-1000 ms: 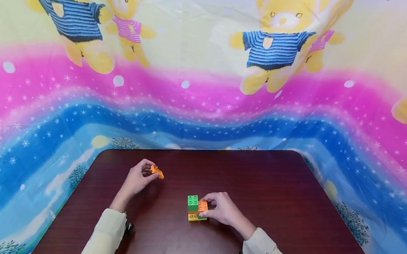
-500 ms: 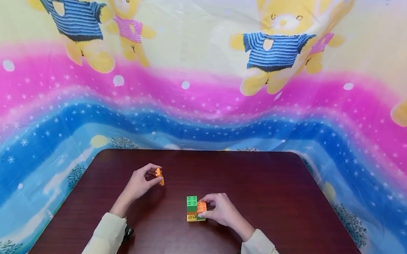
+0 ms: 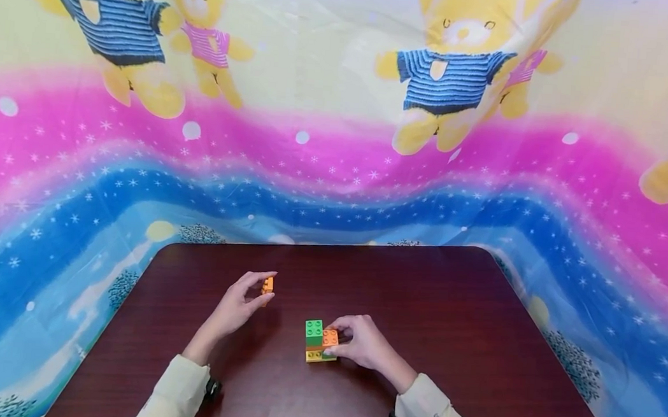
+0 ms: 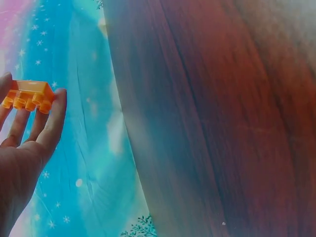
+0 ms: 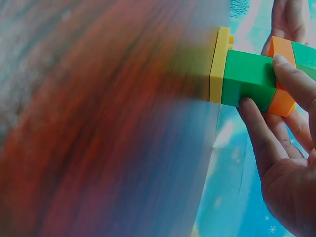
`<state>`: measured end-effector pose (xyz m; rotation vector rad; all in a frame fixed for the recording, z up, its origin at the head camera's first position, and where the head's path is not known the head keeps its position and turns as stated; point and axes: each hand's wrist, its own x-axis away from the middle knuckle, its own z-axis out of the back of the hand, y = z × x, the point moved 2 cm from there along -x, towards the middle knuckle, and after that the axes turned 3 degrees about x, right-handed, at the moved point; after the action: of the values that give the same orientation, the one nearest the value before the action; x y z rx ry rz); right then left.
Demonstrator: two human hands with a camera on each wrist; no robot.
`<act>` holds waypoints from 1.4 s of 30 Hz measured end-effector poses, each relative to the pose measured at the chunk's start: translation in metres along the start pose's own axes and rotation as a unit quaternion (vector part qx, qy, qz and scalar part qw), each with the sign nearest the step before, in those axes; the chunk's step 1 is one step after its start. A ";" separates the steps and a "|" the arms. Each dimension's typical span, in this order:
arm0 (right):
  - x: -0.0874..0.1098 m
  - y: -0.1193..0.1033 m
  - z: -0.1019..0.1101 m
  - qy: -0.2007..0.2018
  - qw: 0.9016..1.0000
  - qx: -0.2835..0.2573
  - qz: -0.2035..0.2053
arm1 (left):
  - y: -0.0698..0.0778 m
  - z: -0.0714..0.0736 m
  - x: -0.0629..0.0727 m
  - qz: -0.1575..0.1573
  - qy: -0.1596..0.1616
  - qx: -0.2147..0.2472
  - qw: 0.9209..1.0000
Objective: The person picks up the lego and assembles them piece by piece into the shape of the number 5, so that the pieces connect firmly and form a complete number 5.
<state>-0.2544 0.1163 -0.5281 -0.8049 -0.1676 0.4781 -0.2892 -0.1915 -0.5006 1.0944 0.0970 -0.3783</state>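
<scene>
Above the table, my left hand [image 3: 235, 306] pinches a thin orange toy brick [image 3: 269, 285] between thumb and fingers. In the left wrist view the same orange brick [image 4: 32, 88] has its studs pointing down toward the palm. My right hand [image 3: 367, 343] holds the right side of a small stack of toy bricks standing on the table. That stack has a yellow base plate [image 5: 217, 69], a green block [image 5: 248, 76] above it and an orange brick [image 5: 282, 101] over that. A second green block [image 3: 313, 332] tops its left side. Fingers cover part of the stack.
A dark reddish-brown table [image 3: 421, 290] with rounded far corners lies under both hands. Behind and beside it hangs a printed cloth [image 3: 336, 170] with bears and snowflakes.
My left hand has moved slightly right and turned the orange brick from slanted to upright, its studs now facing left. My right hand stays at the stack.
</scene>
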 end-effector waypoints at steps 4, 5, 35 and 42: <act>0.000 0.000 0.000 0.001 1.000 0.006 0.002 | 0.002 -0.003 0.003 -0.002 -0.006 -0.005 1.000; 0.000 0.000 0.000 0.000 1.000 0.005 0.001 | 0.002 -0.004 0.003 -0.002 -0.007 -0.010 1.000; 0.000 0.003 -0.001 0.000 1.000 -0.004 -0.006 | 0.024 -0.016 0.021 -0.010 0.014 0.003 1.000; -0.001 0.003 -0.001 -0.003 1.000 -0.007 -0.008 | 0.030 -0.024 0.024 -0.013 0.012 0.007 1.000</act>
<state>-0.2558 0.1172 -0.5305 -0.8153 -0.1821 0.4648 -0.2540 -0.1640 -0.4923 1.1120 0.1306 -0.3888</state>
